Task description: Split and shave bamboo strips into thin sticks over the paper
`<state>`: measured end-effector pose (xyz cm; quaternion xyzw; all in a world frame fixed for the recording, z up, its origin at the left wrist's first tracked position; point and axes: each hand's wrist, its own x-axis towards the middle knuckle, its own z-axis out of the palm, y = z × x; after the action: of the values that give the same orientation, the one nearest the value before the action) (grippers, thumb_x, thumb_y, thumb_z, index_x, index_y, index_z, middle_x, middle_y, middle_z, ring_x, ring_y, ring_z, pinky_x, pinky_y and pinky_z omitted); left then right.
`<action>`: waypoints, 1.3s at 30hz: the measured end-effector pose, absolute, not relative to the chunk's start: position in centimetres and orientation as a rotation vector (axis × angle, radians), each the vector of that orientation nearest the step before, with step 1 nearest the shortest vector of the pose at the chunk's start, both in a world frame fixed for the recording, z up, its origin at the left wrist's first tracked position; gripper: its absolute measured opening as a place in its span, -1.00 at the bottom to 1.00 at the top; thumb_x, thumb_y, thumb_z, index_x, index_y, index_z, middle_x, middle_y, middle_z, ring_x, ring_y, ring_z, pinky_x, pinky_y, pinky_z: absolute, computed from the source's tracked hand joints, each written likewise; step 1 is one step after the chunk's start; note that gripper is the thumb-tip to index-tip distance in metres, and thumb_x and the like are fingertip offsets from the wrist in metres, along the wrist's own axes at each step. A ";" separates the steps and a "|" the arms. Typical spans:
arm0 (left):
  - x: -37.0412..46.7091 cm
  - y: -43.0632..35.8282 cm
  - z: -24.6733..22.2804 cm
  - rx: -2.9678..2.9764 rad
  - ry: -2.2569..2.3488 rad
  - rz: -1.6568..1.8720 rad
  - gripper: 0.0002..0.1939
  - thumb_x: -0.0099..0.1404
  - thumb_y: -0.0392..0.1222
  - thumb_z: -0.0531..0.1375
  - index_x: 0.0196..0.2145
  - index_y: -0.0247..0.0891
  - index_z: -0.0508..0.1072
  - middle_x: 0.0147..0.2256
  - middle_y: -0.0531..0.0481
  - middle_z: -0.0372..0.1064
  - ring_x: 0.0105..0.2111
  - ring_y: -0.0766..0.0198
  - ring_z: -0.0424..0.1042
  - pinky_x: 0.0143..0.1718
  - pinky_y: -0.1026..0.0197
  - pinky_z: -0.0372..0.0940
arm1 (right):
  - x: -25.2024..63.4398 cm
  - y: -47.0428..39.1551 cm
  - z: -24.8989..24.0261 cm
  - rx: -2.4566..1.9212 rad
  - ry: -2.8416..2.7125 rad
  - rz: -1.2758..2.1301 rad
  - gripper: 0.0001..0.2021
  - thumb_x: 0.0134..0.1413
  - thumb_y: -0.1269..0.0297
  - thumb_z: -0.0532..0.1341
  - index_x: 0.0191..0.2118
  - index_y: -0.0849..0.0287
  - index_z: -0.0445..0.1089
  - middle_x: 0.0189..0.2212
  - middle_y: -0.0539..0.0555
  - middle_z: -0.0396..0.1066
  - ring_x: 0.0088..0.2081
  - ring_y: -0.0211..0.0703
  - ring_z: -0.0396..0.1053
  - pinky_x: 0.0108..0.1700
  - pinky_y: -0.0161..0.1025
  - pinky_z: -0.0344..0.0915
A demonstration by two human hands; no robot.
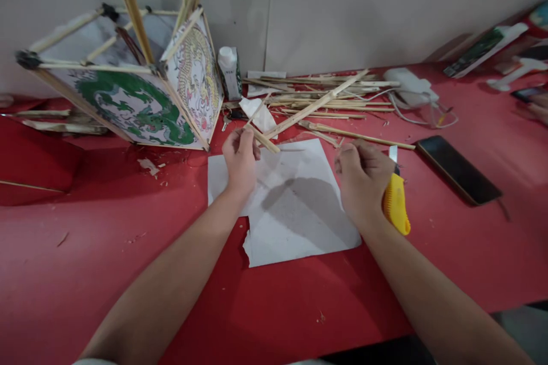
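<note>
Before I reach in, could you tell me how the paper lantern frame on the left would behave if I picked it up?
The lantern looks light: thin sticks and printed paper. It is probably fragile, since the paper panels could tear or dent under fingers. It already sits tilted on the red table, so a push might tip it.

Red table (107, 251); on it paper (299, 222), phone (458, 170), sticks (325, 100).
</note>
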<state>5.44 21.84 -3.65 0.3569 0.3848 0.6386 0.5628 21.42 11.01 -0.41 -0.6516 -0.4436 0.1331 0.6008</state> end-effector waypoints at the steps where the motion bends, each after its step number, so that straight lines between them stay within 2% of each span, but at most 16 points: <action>1: 5.4 21.7 -3.7 0.864 0.898 1.492 -0.64 0.29 -0.06 0.32 -0.52 -0.23 0.27 -0.62 0.20 0.13 -0.66 0.50 0.12 -0.62 0.37 0.07 | 21.4 11.1 -0.6 -1.500 -1.028 0.345 -0.70 0.25 0.31 0.15 -0.54 0.10 0.27 -0.63 -0.10 0.13 -0.58 -0.30 0.07 -0.53 -0.27 -0.03; 4: 5.4 21.5 -3.7 0.903 0.872 1.474 -0.67 0.29 -0.06 0.31 -0.51 -0.23 0.31 -0.60 0.18 0.15 -0.65 0.49 0.13 -0.63 0.37 0.06 | 21.2 11.2 -0.9 -1.464 -1.012 0.421 -0.74 0.28 0.19 0.17 -0.44 0.11 0.41 -0.62 -0.09 0.20 -0.58 -0.32 0.10 -0.54 -0.30 -0.01; 8: 5.3 21.5 -3.8 0.920 0.849 1.457 -0.70 0.28 -0.07 0.32 -0.48 -0.22 0.33 -0.58 0.17 0.17 -0.65 0.49 0.14 -0.64 0.37 0.06 | 21.2 11.1 -0.8 -1.487 -1.024 0.446 -0.72 0.24 0.09 0.22 -0.43 0.12 0.46 -0.62 -0.10 0.19 -0.58 -0.34 0.09 -0.54 -0.31 0.02; 16: 5.3 21.4 -3.7 0.946 0.839 1.434 -0.74 0.24 -0.07 0.32 -0.43 -0.18 0.31 -0.54 0.17 0.22 -0.64 0.47 0.17 -0.63 0.35 0.09 | 20.3 10.8 0.0 -1.591 -1.076 0.448 -0.81 0.14 0.21 0.23 -0.39 0.14 0.55 -0.67 -0.11 0.14 -0.60 -0.35 0.04 -0.55 -0.31 -0.06; 24: 5.2 21.4 -3.7 0.977 0.820 1.434 -0.77 0.23 -0.14 0.29 -0.45 -0.19 0.29 -0.57 0.19 0.18 -0.65 0.47 0.16 -0.61 0.35 0.11 | 20.1 11.0 0.2 -1.560 -1.159 0.435 -0.79 0.10 0.26 0.23 -0.53 0.15 0.44 -0.62 -0.09 0.18 -0.57 -0.35 0.04 -0.52 -0.30 -0.02; 31: 5.3 21.5 -3.7 0.992 0.830 1.442 -0.77 0.20 -0.13 0.31 -0.45 -0.19 0.31 -0.58 0.18 0.19 -0.65 0.47 0.16 -0.63 0.35 0.11 | 20.1 10.9 0.0 -1.569 -1.173 0.426 -0.80 0.08 0.20 0.31 -0.50 0.14 0.44 -0.61 -0.08 0.23 -0.56 -0.31 0.11 -0.51 -0.29 0.01; 35: 5.3 21.5 -3.9 1.007 0.849 1.438 -0.79 0.23 -0.14 0.30 -0.43 -0.18 0.32 -0.57 0.18 0.20 -0.64 0.46 0.18 -0.61 0.36 0.12 | 20.2 10.8 -0.4 -1.565 -1.227 0.468 -0.74 0.18 0.16 0.25 -0.50 0.14 0.42 -0.63 -0.09 0.18 -0.56 -0.32 0.09 -0.51 -0.28 0.00; 39: 5.3 21.5 -3.9 1.028 0.833 1.426 -0.83 0.23 -0.17 0.29 -0.41 -0.18 0.34 -0.56 0.18 0.20 -0.64 0.46 0.19 -0.61 0.36 0.12 | 20.4 10.8 -1.0 -1.599 -1.281 0.525 -0.70 0.22 0.22 0.19 -0.53 0.15 0.38 -0.65 -0.10 0.11 -0.57 -0.33 0.05 -0.51 -0.27 -0.04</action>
<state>5.27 21.49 -3.94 0.4366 0.3541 0.6056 0.5632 20.44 10.80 -0.96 -0.6585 -0.5276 0.2163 0.4911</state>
